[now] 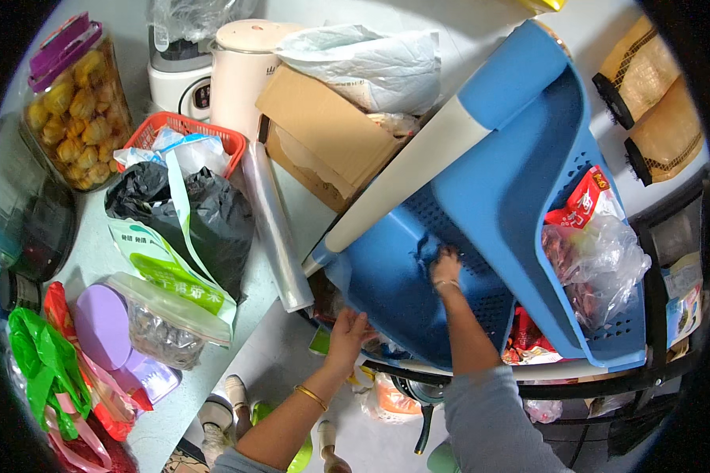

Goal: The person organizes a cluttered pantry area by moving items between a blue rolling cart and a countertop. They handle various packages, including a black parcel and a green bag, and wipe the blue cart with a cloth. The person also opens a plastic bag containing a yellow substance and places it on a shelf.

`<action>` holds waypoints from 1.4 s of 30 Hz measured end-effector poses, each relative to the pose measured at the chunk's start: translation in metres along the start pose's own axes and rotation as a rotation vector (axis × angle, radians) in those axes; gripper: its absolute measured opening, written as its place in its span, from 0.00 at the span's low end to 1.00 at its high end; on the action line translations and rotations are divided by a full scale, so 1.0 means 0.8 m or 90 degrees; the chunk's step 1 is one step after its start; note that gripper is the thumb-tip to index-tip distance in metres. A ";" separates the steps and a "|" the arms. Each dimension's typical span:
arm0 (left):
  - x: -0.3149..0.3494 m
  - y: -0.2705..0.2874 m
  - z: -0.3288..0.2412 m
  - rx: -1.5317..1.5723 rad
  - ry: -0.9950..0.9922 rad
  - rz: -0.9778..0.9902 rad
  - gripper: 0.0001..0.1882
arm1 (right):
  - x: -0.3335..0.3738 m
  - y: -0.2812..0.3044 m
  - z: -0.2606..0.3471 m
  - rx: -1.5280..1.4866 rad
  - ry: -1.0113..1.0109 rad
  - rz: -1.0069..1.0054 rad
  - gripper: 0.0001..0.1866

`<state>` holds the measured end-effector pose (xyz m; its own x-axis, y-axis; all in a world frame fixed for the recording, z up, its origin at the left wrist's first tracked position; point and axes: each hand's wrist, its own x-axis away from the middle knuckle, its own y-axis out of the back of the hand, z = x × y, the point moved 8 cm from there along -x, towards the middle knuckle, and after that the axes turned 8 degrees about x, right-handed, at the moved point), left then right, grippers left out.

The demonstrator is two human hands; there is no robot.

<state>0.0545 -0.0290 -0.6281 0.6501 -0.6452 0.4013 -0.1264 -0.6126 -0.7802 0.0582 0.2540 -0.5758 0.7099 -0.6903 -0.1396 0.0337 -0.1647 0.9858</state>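
A blue plastic corner rack [481, 189] with tiers and a beige pole [410, 177] leans in front of me. My right hand [447, 268] reaches into its lower tier, with the fingers pressed on a small dark blue cloth [427, 251] against the inner wall. Part of that cloth blends into the blue plastic. By the outer left rim of the same tier is my left hand [347, 339], its fingers stretched out toward the edge. Red packets and a clear plastic bag [603, 264] rest on the right-hand tier.
A pale table [252, 335] on the left bears a black bag [213, 217], a red basket [233, 138], a purple-lidded jar [79, 110] and a cardboard box [327, 130]. A black-framed cart [607, 386] stands under the rack. Another person's feet [237, 390] show below.
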 end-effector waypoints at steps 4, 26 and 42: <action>-0.007 0.000 0.000 -0.090 -0.023 0.034 0.08 | 0.016 -0.062 0.091 0.078 -0.051 0.076 0.21; 0.000 0.010 0.010 -0.172 0.174 0.091 0.18 | 0.139 -0.018 -0.090 0.330 0.082 0.593 0.25; 0.014 -0.036 0.057 0.080 0.350 0.177 0.39 | 0.129 -0.029 0.058 -0.452 0.037 0.437 0.26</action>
<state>0.0998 0.0021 -0.6229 0.1205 -0.9334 0.3381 -0.1245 -0.3521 -0.9276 0.0979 0.1540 -0.6177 0.7660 -0.4386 0.4699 0.0023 0.7329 0.6804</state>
